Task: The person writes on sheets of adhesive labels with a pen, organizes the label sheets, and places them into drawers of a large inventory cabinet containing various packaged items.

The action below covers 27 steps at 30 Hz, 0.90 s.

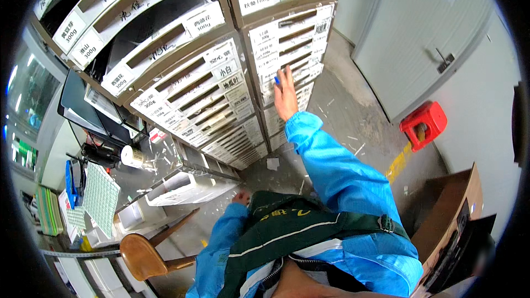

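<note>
A tall metal cabinet of labelled shallow drawers (285, 41) stands before me. My right hand (286, 97), in a blue sleeve, reaches to the drawer fronts of its right column, fingers extended. Something small and blue shows at the fingers; whether it is held cannot be told. My left hand (242, 197) hangs low beside my dark green apron (285, 227), partly hidden and blurred, so its fingers are unclear. The left column has wider drawers (161, 49) above and narrow ones (203, 95) below, all with paper labels.
At the left is a worktop (165, 171) with a paper roll (132, 156), paper scraps and sheets of green-and-white labels (101, 198). White bins (182, 190) stand beneath. A wooden chair (138, 256) is lower left. A red plastic stool (424, 126) stands near a door (418, 37); a wooden cabinet (451, 211) is lower right.
</note>
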Tool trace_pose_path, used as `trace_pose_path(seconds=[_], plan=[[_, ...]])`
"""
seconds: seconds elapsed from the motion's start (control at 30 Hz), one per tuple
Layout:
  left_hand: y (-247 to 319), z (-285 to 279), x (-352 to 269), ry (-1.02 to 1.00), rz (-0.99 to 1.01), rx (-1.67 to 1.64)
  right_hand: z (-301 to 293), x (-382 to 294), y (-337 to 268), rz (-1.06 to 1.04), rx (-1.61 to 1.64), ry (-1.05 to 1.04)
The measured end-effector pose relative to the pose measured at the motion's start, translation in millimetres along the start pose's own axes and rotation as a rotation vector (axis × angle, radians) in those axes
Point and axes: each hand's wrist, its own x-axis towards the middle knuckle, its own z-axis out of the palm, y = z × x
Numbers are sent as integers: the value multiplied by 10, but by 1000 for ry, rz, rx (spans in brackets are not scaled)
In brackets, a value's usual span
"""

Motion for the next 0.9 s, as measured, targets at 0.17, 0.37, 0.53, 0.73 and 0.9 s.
trace_pose_path(seconds=[0.17, 0.37, 0.53, 0.73, 0.9], plan=[[-1468, 0, -580, 72, -77, 214, -353, 107, 169, 187, 203, -214], [-1788, 719, -1003, 40, -215, 223, -947, 814, -307, 269, 631, -213], [-1714, 1233, -1029, 105, -175, 95, -1185, 1553, -1070, 107, 884, -338], [-1522, 1470, -802, 215, -40, -139, -1220, 2314, -1507, 323, 1423, -450], [-425, 1094, -719, -520, 250, -1163, -1450, 2285, -1501, 453, 1569, -559]])
